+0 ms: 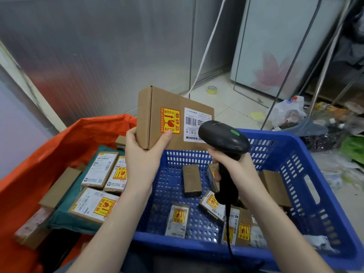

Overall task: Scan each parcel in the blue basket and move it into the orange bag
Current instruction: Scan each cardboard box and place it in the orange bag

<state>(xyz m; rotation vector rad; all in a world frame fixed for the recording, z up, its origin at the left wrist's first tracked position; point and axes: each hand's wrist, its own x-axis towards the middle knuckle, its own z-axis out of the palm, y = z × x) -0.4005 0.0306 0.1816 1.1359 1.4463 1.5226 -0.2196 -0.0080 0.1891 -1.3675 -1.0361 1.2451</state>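
Holding up a flat brown cardboard parcel, the left hand has its thumb pressed on the front face and its fingers curled round the left edge, so its grip is closed on the lower left corner. The parcel stands nearly upright in the air, above the far rim of the blue plastic basket. On its front is a red and yellow sticker with a broken glass picture and Chinese words, turned sideways. Next to the sticker is a white label with a barcode and the digits "525"; the other print is too small to read.

The right hand has its fingers wrapped tight round the handle of a black barcode scanner. The scanner head has a green light on top and sits just in front of the white label, hiding its right part. A black cord hangs down from the handle.

Both forearms reach forward and up from the bottom of the view.

More small brown parcels lie in the blue basket. To the left, the orange bag holds other labelled boxes.
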